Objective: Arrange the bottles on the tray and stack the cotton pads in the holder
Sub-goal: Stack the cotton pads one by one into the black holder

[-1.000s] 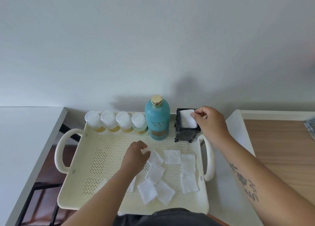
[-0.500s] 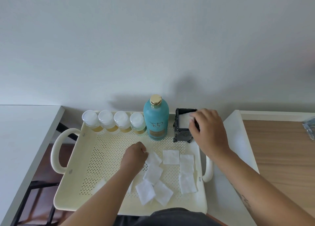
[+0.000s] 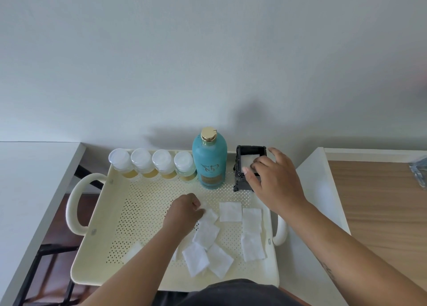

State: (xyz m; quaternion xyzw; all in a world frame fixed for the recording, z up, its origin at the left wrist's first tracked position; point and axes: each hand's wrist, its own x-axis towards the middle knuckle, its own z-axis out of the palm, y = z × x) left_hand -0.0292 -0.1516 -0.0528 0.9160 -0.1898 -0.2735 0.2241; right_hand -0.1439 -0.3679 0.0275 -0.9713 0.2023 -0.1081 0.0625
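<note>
A cream perforated tray (image 3: 92,231) holds several small white-capped bottles (image 3: 152,164) in a row along its back edge. A tall teal bottle (image 3: 209,164) with a gold cap stands beside them. To its right sits a black cotton pad holder (image 3: 240,181) with a white pad (image 3: 248,160) inside. My right hand (image 3: 275,185) hovers over the holder, fingers spread, fingertips touching that pad. Several square cotton pads (image 3: 230,211) lie loose on the tray floor. My left hand (image 3: 182,213) is curled at the edge of the pad cluster, pinching one pad (image 3: 209,214).
A white tabletop (image 3: 34,178) lies to the left, with a dark frame and floor showing in the gap. To the right is a white surface (image 3: 312,190), then a wooden tabletop (image 3: 381,201) with a clear object (image 3: 419,174) at the frame edge. A wall stands behind.
My right hand lowered the pad into the holder, let go of it, and spread its fingers over the opening. My left hand stayed curled at the loose pads.
</note>
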